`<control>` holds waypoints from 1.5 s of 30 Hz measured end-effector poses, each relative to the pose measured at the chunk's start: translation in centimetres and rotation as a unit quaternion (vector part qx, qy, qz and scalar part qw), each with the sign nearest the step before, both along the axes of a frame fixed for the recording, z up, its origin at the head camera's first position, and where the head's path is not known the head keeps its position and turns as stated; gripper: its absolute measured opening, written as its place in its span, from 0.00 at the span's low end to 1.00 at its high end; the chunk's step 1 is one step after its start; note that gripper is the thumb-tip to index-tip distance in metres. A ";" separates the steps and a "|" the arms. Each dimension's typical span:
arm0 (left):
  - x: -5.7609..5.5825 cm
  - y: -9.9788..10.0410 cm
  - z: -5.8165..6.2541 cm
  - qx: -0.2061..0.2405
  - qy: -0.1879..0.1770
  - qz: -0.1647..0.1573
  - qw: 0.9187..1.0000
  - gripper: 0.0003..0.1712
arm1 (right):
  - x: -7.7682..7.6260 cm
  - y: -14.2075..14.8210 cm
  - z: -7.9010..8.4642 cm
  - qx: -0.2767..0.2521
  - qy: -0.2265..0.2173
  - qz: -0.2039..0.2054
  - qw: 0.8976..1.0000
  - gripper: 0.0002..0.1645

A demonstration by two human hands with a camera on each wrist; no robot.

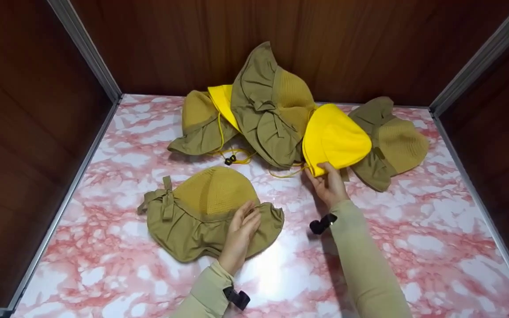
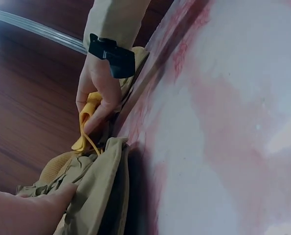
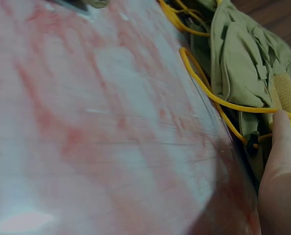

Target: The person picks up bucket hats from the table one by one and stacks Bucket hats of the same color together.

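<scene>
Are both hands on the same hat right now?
No, the right hand pinches a yellow hat by its edge while the left hand touches the front olive hat.

Head view downward, wrist views close, tabletop (image 1: 431,243) shared

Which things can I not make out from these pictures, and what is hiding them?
Head: the rest of the yellow brim, behind the tall olive sun hat.
Left wrist: most of the left hand, cut by the left and bottom edges.
Right wrist: most of the yellow bucket hat, hidden by the right edge and right hand.
</scene>
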State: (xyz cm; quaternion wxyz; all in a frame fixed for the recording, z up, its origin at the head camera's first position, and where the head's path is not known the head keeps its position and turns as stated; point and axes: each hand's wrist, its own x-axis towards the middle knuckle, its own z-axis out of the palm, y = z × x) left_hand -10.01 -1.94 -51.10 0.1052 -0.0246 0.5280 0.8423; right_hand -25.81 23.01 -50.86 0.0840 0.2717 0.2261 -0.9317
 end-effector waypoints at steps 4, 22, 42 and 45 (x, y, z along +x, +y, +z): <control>0.1 0.2 -0.3 0.006 -0.008 -0.004 1.000 0.36 | 1.3 -0.3 -0.2 0.038 0.023 0.023 0.999 0.18; -1.4 0.9 0.1 0.034 -0.023 -0.060 0.997 0.33 | 7.8 -3.0 2.0 0.172 0.161 0.020 0.972 0.27; -8.0 1.4 5.5 0.059 -0.037 -0.136 0.988 0.30 | 13.0 -7.0 2.8 0.258 0.210 0.082 0.940 0.27; -8.9 1.3 5.8 0.057 -0.029 -0.137 0.989 0.29 | 13.1 -6.8 3.0 0.262 0.220 0.086 0.936 0.26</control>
